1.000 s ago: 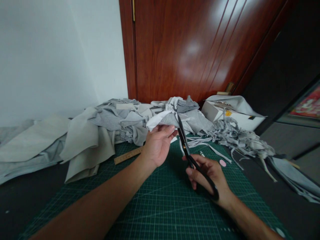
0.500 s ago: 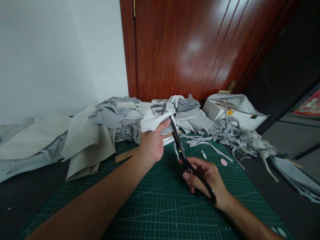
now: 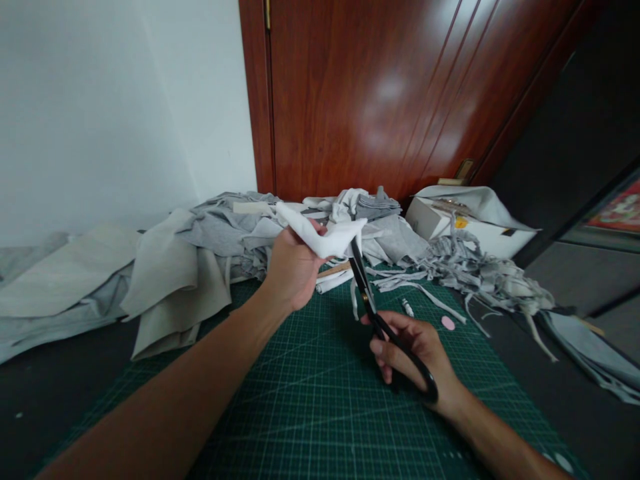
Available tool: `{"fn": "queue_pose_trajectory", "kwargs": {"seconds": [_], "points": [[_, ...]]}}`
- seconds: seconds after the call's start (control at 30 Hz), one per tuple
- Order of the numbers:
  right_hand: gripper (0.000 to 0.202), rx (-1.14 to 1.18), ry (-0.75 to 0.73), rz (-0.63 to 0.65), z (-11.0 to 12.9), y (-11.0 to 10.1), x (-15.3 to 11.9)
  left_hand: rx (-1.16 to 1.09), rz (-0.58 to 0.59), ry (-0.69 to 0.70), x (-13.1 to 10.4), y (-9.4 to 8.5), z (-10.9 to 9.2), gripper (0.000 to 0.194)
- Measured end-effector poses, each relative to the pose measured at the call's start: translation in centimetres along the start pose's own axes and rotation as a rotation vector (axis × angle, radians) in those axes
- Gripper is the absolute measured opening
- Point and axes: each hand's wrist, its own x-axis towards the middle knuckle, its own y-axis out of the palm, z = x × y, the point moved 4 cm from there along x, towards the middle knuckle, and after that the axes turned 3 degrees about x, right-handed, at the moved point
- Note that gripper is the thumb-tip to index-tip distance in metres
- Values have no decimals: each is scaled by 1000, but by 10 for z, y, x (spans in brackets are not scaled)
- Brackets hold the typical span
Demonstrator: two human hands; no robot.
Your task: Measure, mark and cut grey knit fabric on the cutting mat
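Observation:
My left hand [image 3: 296, 267] grips a piece of white cloth [image 3: 334, 241], raised above the green cutting mat [image 3: 300, 400]. Black scissors [image 3: 373, 310] are held in my right hand [image 3: 413, 350], with the fingers in the handle loops. The scissor tips point up and away, touching or very near the right end of the cloth. A thin white strip [image 3: 354, 299] hangs down beside the blades. Part of a wooden ruler [image 3: 334, 270] shows beneath the cloth, and a white roll lies next to it.
Grey and white cloth pieces [image 3: 220, 227] are heaped along the wall and door. Tangled grey strips [image 3: 480, 267] lie at the right before a white box [image 3: 470, 223]. A small white tube [image 3: 407, 307] and a pink disc [image 3: 448, 323] rest on the mat.
My left hand has shifted slightly left, and the cloth now folds over it with an end raised at the left. The scissors have moved a little right and down.

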Motion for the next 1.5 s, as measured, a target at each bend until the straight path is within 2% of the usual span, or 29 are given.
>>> {"fn": "queue_pose_trajectory", "kwargs": {"seconds": [0.1,0.2,0.37,0.43,0.5,0.57,0.7,0.8,0.93,1.1,1.2,1.3,1.5], "points": [[46,0,-15,19,-1,3,-1,83,-65,27,-1,1,-1,36],[45,0,-25,44,-3,5,-2,92,-173,-13,-1,-2,0,39],[46,7,-5,32,-5,5,0,4,-350,-313,-3,-11,17,18],[48,7,16,30,-4,5,0,-27,-381,-401,-5,-13,23,15],[49,5,33,31,-3,5,1,-43,-369,-431,-7,-13,25,16],[50,-3,41,37,-1,5,1,-41,-322,-384,-7,-13,23,21],[51,-19,47,50,0,4,1,12,-196,-81,-2,-8,7,45],[53,-29,71,65,0,4,2,12,-211,46,0,-7,1,50],[54,-40,81,91,0,4,3,14,-341,26,2,-13,4,41],[52,-56,77,132,-3,5,2,39,-478,-132,4,-24,12,20],[53,-53,81,129,-4,5,2,21,-427,-214,4,-24,15,12],[55,-60,92,110,-3,4,2,37,-332,-287,1,-19,19,16],[54,-57,40,50,-1,-1,2,40,-176,-329,-6,-10,26,17]]}}
